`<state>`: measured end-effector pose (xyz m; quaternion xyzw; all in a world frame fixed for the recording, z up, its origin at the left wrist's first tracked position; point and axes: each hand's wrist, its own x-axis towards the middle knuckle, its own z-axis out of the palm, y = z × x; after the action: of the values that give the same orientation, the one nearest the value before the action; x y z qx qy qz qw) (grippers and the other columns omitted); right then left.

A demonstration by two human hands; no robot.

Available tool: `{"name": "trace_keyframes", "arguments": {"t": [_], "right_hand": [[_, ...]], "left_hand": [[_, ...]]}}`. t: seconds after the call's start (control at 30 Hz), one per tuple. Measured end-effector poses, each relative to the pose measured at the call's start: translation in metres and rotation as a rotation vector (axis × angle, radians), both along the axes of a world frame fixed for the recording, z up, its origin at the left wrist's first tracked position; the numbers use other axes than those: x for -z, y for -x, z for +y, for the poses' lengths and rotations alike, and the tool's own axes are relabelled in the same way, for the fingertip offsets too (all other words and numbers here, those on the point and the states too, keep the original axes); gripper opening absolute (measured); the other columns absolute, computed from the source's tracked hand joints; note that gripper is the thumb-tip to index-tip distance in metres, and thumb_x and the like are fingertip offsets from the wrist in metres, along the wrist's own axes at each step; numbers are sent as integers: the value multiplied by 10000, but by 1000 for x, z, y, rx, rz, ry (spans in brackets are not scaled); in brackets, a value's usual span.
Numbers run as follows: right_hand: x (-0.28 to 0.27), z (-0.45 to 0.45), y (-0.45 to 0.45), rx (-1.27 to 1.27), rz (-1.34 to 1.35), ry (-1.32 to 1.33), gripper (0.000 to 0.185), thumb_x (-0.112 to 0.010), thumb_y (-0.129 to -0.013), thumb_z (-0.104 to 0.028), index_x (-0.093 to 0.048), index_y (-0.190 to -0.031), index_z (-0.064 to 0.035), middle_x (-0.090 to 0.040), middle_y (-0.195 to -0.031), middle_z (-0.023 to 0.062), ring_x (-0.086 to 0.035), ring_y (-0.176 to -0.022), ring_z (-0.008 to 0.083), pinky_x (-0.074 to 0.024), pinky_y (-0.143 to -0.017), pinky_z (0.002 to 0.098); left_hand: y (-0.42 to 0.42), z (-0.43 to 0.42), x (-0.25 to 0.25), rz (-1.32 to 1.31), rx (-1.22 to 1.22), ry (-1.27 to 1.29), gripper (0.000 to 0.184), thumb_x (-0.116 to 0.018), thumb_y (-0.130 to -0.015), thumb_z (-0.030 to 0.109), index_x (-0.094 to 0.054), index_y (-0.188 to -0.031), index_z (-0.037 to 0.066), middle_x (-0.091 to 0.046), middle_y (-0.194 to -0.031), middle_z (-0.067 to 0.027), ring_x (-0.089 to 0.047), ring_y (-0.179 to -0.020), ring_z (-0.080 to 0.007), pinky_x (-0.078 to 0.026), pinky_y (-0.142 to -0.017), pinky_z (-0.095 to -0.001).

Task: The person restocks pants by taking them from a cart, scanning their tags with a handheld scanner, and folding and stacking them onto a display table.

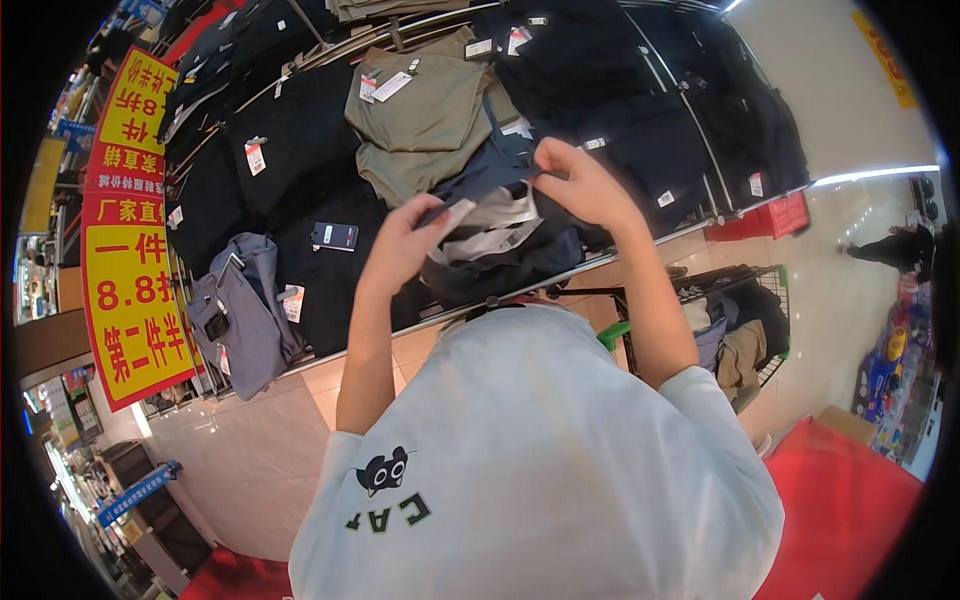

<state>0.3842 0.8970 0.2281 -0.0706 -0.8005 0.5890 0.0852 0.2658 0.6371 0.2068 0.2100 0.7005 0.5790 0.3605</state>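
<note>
A pair of dark trousers (pixel 510 262) is held up by the waistband over the display rack's front edge, its pale inner lining (pixel 497 212) showing. My left hand (pixel 398 248) is closed on the left side of the waistband, thumb against the lining. At the opposite side, my right hand (pixel 588 188) pinches the waistband's edge. Olive trousers (pixel 425 125) with paper tags lie just beyond my hands. Around them are piles of black trousers (pixel 300 195), several with white tags. A dark label (pixel 334 237) rests on one pile to the left.
Grey-blue trousers (pixel 245 305) hang over the rack's left front edge. A yellow and red sign (pixel 135 240) stands at the left end. To my right is a wire shopping cart (pixel 780 330) with clothes inside. A red basket (pixel 780 217) sits under the rack's right end.
</note>
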Motion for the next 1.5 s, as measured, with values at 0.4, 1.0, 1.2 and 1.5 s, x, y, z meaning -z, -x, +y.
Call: {"name": "trace_keyframes", "arguments": {"t": [0.4,1.0,1.2,1.5], "right_hand": [[32,-49,19,100,131,-611,172,-690,-729,-124,-580,-860,-104,-560,-1037,89,-546,-985,332,-432,-831,421],[-80,0,9,577,143,764,280,-438,-857,5,-607,-1077,-37,-655,-985,84,-629,-886,171,-501,-769,296],[-13,49,-21,434,-205,-12,352,-473,-806,13,-551,-1131,-98,-573,-933,85,-528,-786,142,-429,-668,270],[-24,42,-29,132,-351,-405,390,-655,-876,-413,-727,-901,-30,-664,-836,161,-626,-775,283,-483,-735,347]], "left_hand": [[15,35,-77,40,-114,-98,138,-594,-926,79,-621,-1043,10,-601,-861,35,-519,-792,-50,-414,-717,-200],[-7,-40,132,384,-471,249,186,-610,-819,61,-640,-987,-10,-667,-898,-209,-663,-854,-325,-504,-776,-389],[59,-61,58,107,-715,2,172,-522,-842,18,-652,-955,5,-639,-812,-24,-572,-709,-132,-463,-666,-272],[98,-31,-42,118,-520,-75,141,-603,-891,131,-663,-950,17,-617,-817,0,-544,-768,-80,-432,-718,-242]]}}
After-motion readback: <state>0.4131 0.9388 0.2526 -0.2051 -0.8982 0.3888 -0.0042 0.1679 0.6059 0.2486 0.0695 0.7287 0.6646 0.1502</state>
